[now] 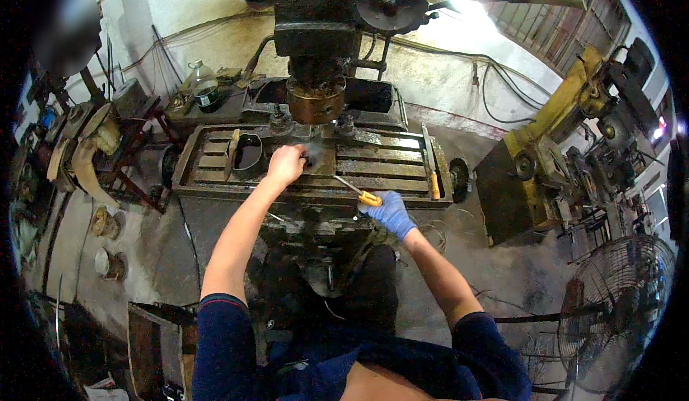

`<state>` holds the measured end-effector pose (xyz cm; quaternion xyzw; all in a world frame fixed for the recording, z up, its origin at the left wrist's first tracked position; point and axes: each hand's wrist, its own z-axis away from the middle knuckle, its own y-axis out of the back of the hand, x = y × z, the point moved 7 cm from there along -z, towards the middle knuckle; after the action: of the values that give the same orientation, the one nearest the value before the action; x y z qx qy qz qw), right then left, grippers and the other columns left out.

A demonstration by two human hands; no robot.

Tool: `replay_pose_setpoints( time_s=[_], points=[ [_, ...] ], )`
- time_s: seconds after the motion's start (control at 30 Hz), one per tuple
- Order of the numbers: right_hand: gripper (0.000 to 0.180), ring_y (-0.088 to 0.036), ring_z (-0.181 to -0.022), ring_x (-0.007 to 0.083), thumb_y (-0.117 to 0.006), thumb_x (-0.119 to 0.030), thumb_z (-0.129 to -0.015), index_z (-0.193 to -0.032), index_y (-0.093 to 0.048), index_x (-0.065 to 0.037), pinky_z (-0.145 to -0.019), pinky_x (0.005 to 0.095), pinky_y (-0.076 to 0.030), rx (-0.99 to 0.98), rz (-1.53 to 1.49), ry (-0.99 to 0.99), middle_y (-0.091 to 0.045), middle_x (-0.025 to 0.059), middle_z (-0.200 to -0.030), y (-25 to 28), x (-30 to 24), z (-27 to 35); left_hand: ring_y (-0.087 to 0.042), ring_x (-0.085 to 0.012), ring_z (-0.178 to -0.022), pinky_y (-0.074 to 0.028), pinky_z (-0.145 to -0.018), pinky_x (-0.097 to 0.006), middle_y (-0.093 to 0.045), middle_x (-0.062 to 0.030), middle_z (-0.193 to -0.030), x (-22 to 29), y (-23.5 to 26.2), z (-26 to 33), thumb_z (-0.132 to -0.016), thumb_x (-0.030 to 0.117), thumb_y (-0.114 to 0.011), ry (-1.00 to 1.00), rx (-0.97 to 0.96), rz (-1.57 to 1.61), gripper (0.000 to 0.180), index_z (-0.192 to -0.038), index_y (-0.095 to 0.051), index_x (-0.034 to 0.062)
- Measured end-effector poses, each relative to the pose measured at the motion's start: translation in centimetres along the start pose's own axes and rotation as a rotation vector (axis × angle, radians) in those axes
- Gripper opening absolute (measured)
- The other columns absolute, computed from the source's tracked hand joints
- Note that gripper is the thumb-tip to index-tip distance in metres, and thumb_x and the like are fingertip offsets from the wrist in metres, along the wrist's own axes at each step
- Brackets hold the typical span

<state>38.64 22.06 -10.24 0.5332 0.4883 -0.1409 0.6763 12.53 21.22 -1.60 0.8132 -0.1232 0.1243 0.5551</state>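
Observation:
My bare left hand (pixel 287 166) is over the middle of the machine table, fingers curled at a small dark part (pixel 311 160). What lies between the fingertips is too hidden to make out. My right hand (pixel 391 215), in a blue glove, is closed around a tool with a yellow handle (pixel 369 199) and thin metal shaft, like a screwdriver. Its shaft points up and left toward the table's front edge. Above both hands hangs the brass-coloured spindle head (pixel 316 101) of a milling machine. The slotted table (pixel 387 164) extends to either side.
A round dark container (pixel 248 156) and a wooden-handled brush (pixel 232 150) are on the table's left part. Along its right end lies a long tool with a yellow handle (pixel 434 184). A plastic bottle (pixel 204 85) stands behind; a caged fan (pixel 617 308) is at right.

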Motion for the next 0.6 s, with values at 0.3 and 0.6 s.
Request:
replay_pose_setpoints(
  time_s=[0.3,0.6],
  points=[
    [0.061,-0.061,-0.093,0.0292,-0.067,-0.045,-0.07,-0.113,-0.055,-0.004,-0.081,0.0358,-0.047,0.192,0.093,-0.067,-0.063,0.0169,-0.099,1.1,-3.2,5.4,-0.06,-0.0312,-0.079,-0.049,-0.069,-0.042,-0.063,-0.0125,-0.087,-0.1,-0.3,-1.4,-0.073,0.017,-0.061,0.008,0.105,0.02,0.02,-0.091,-0.063,0.0085],
    [0.046,-0.062,-0.087,0.0215,-0.071,-0.029,-0.069,-0.104,-0.059,-0.001,-0.078,0.0309,-0.048,0.289,0.098,-0.181,-0.065,0.0135,-0.094,8.5,-1.7,9.0,-0.062,-0.0314,-0.078,-0.049,-0.067,-0.043,-0.062,-0.0173,-0.081,-0.1,-1.1,-3.5,-0.074,0.023,-0.063,0.214,0.151,-0.059,0.024,-0.087,-0.062,0.0038]
  ],
)
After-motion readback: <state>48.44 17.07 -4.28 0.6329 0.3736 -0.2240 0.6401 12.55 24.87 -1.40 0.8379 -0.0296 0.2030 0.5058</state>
